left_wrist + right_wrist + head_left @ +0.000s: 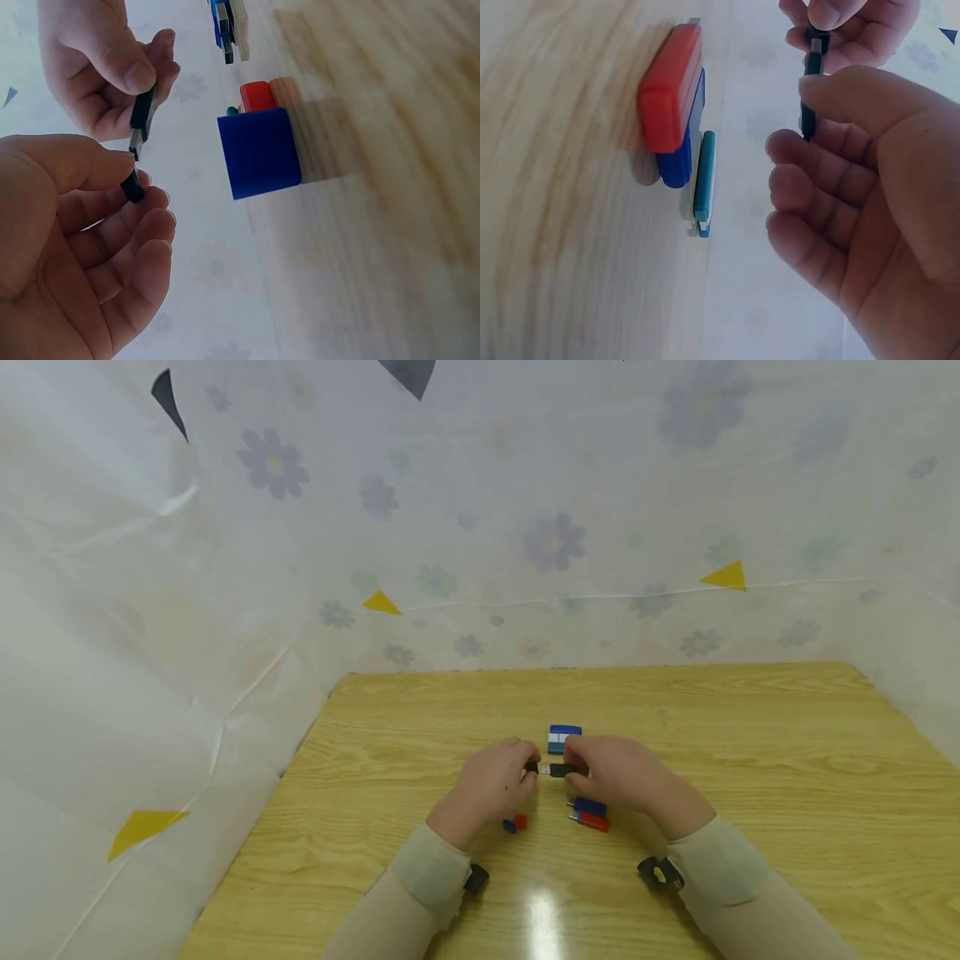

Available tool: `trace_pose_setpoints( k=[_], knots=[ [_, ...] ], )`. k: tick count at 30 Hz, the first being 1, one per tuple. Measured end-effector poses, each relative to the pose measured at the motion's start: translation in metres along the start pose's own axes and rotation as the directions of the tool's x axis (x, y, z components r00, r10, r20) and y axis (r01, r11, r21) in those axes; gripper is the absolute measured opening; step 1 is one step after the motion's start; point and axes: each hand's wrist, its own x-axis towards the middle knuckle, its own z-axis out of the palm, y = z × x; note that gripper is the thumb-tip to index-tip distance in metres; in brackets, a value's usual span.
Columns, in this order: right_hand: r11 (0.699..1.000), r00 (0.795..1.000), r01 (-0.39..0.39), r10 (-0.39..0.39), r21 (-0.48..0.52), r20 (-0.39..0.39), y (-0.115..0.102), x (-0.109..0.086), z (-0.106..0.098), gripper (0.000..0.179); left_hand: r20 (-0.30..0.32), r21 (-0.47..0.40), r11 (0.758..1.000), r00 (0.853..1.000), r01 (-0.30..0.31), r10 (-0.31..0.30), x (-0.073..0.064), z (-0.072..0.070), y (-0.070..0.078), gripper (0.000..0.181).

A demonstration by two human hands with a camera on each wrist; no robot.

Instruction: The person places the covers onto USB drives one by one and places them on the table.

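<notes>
Left hand (491, 781) pinching a small black cap (532, 767) between thumb and forefinger, the other fingers curving loosely below it in the left wrist view. Right hand (618, 772) gripping a black USB flash drive (562, 770) between thumb and fingertips, its silver plug (546, 770) pointing out past the fingers toward the left hand. Cap and drive lining up between the two hands, plug tip sitting right at the cap; cannot tell whether the two are touching. Both hands working above the wood-grain tabletop (750, 735). Blue USB flash drive (590, 807) and red USB flash drive (592, 822) lying side by side just on the near side of the right hand, bare plugs facing left. Red cap (521, 821) and blue cap (510, 827) resting close together just on the near side of the left hand. Flat blue-and-white case (564, 739) lying beyond the black drive, right fingers partly covering its corner in the head view. Flower-patterned sheeting (480, 527) hanging behind the far edge.
</notes>
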Motion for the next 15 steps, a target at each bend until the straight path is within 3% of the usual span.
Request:
trace_pose_setpoints(
  k=[9,15],
  knots=[
    [0.999,0.998,0.052,-0.052,0.002,-0.04,-0.0019,0.0,0.0005,0.016,-0.02,0.022,0.997,0.997,-0.08,0.08,-0.0004,-0.0004,0.0003,0.017],
    [0.996,0.994,0.09,-0.089,0.005,-0.066,-0.0029,-0.0003,0.0013,0.014,-0.043,-0.001,0.996,0.995,-0.094,0.094,-0.0012,-0.0001,0.0003,0.017]
  ],
)
